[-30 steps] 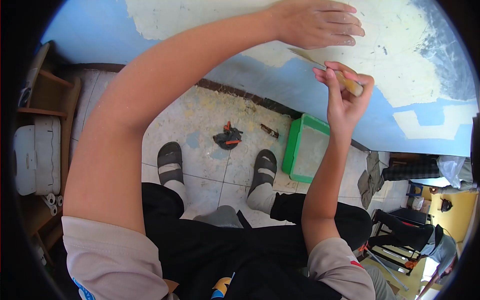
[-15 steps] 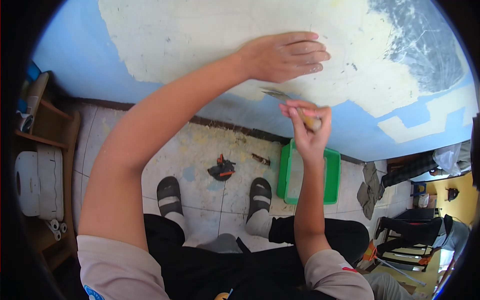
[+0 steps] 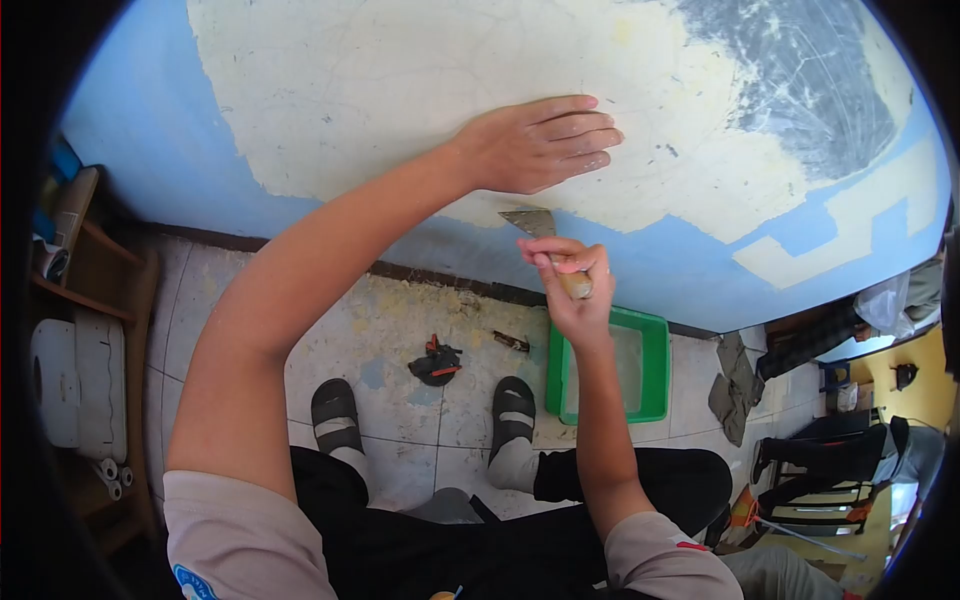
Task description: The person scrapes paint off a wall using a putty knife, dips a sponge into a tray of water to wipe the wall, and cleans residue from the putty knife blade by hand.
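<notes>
My left hand [image 3: 545, 145] lies flat against the wall [image 3: 400, 80], its fingers stretched toward the right. The wall shows cream patches with blue paint around them and a dark grey area at the upper right. Below it, my right hand [image 3: 573, 285] grips the handle of a scraper [image 3: 530, 220]. The scraper's metal blade is at the wall, near the lower edge of the cream patch; whether it touches cannot be told.
On the floor are a green tray [image 3: 655, 370], a dark object with orange parts [image 3: 435, 363] and a small brown piece [image 3: 511, 341]. A wooden shelf [image 3: 100, 285] stands left. Grey cloth [image 3: 735, 390] lies right. Another person [image 3: 840, 460] is at the far right.
In the view, both hands have shifted left and down, along with the wall and floor. The scraper's blade now shows its flat face more broadly. My left hand stays spread on the wall.
</notes>
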Demonstrator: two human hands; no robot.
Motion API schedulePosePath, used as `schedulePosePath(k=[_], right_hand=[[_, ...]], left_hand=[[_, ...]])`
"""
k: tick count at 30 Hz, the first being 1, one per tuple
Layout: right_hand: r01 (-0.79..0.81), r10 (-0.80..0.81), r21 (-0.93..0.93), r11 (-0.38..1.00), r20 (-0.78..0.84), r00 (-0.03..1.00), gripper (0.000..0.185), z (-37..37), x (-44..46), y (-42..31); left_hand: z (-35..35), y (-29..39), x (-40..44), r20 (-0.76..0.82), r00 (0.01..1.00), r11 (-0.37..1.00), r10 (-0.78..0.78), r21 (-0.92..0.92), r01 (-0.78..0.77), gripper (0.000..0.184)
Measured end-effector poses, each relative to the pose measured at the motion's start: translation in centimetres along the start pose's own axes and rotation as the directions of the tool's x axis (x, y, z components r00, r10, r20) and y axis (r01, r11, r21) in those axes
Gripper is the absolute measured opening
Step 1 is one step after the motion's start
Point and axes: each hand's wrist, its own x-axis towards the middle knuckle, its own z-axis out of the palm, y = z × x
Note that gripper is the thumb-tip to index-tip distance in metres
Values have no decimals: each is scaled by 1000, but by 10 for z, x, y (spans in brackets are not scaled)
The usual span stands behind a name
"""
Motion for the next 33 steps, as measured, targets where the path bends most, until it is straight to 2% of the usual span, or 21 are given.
schedulePosePath(k=[4,7,9,13,15,16,17,19,20,22,23,25,26,28,31,33], right_hand=[[-64,62,40,997,44,997,26,1,-3,-3],[-72,76,119,990,-27,997,24,5,0,-5],[-154,178,245,957,-78,981,24,2,6,-10],[-228,251,222,948,-78,965,21,-21,25,-20],[-35,60,-217,975,108,992,20,-37,44,-24],[148,-72,-415,898,193,979,20,-42,59,-32],[148,-70,-414,898,198,978,20,-48,70,-41],[324,-5,-549,771,502,865,17,-59,87,-58],[327,-3,-546,772,511,860,17,-62,94,-68],[542,157,-694,474,672,723,9,-65,102,-84],[547,159,-692,472,677,719,9,-63,101,-86],[601,250,-771,210,637,730,7,-62,100,-90],[603,251,-770,206,638,728,7,-62,99,-89],[659,414,-752,25,608,678,4,-63,96,-87],[713,421,-701,11,650,633,3,-54,101,-90],[721,408,-693,-13,655,637,2,-43,104,-98]], left_hand=[[1,0,-1,8,1000,1000,1,-13,-1,18],[1,2,0,11,1000,1000,-14,-20,15,19],[-1,1,0,13,1000,1000,-4,-13,4,19],[-3,0,0,23,1000,1000,7,7,-8,20],[-1,0,-2,-8,1000,999,1,-46,-2,22],[-2,-2,-1,-7,1000,999,-2,-41,2,22],[-3,-2,-1,5,1000,1000,12,-20,-12,22],[-5,-2,-1,19,1000,1000,16,4,-16,22],[-5,-1,-1,10,1000,1000,22,6,-22,22],[-6,-2,-4,1,1000,1000,20,13,-20,23],[-6,-2,-4,5,999,999,32,0,-32,23],[-6,-3,-2,2,999,999,42,-9,-42,24],[-7,-3,-2,18,998,998,56,-4,-56,24],[-6,-3,-3,29,997,997,71,-1,-71,24],[-7,-4,-2,1,998,998,68,13,-68,23],[-7,-3,-3,-13,997,997,75,24,-74,24]])
